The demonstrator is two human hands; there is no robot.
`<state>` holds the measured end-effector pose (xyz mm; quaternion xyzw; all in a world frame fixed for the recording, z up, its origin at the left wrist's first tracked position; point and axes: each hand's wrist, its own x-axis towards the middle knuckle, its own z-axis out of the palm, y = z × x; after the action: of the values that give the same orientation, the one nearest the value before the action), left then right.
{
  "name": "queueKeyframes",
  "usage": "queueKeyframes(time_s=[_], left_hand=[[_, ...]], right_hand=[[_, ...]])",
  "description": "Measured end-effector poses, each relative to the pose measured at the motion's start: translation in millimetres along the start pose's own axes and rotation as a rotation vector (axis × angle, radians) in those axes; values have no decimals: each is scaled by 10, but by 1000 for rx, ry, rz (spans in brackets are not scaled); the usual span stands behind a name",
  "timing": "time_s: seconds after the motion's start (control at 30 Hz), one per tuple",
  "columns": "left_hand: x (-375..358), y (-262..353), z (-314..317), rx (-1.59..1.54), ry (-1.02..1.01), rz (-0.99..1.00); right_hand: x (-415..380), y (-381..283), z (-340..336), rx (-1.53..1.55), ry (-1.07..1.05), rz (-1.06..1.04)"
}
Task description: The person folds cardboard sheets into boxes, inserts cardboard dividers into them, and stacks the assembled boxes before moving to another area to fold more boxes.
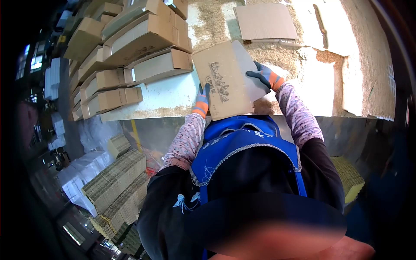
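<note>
Blurry and dark, a round brim [264, 212] is closest, with the blue apron [242, 145] past it, on the near side of the table [167, 93]. Over the table's near edge is a flat carton [223, 82] with dark print on top. It looks part way through: many boxes [156, 39] stand opened out on the left of the table, but this carton is flat and not made into a box. One brown flat sheet [266, 21] lies toward the table's far side.

The carton's long way runs from the apron out across the table, with its far end leaning a bit left. Its pale right side may be a flap or a second sheet; I can't tell.

The left hand [202, 102] is part closed on the carton's left edge; its thumb is hard to see. The right hand [266, 78] is part closed too, pinching the pale side, but what its fingers do underneath is hidden.
</note>
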<state>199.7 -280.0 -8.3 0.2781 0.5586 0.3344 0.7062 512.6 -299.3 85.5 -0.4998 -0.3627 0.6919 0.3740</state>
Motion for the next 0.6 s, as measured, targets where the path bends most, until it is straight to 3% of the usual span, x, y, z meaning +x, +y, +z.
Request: queueKeyframes(time_s=[0.1, 0.17, 0.23, 0.27, 0.3, 0.33, 0.4, 0.5, 0.57, 0.6], left_hand=[[-215, 106, 451, -56, -79, 15], [-254, 110, 731, -640, -243, -181], [-250, 49, 924, -765, -324, -245], [-80, -130, 855, -900, -1008, -179], [-180, -114, 1001, -867, -730, -252], [-242, -107, 1136, -701, -587, -285], [-347, -107, 1286, -223, -498, -338], [-548, 64, 1338, 650, -601, -259], [-730, 278, 1380, 801, -635, -217], [-878, 438, 1325, 1018, -617, 176]], right_hand=[[-104, -428, 223, -136, 36, -140], [-175, -776, 324, -343, 23, -207], [-256, -1076, 453, -792, -7, -177], [-292, -1189, 546, -964, -22, -185], [-274, -1216, 607, -975, -21, -181], [-252, -1243, 651, -1121, -95, -130], [-165, -1132, 664, -1306, -239, -4], [-275, -730, 616, -1389, -190, -82], [-369, -656, 584, -1338, -135, -114], [-403, -622, 569, -1304, -90, -86]])
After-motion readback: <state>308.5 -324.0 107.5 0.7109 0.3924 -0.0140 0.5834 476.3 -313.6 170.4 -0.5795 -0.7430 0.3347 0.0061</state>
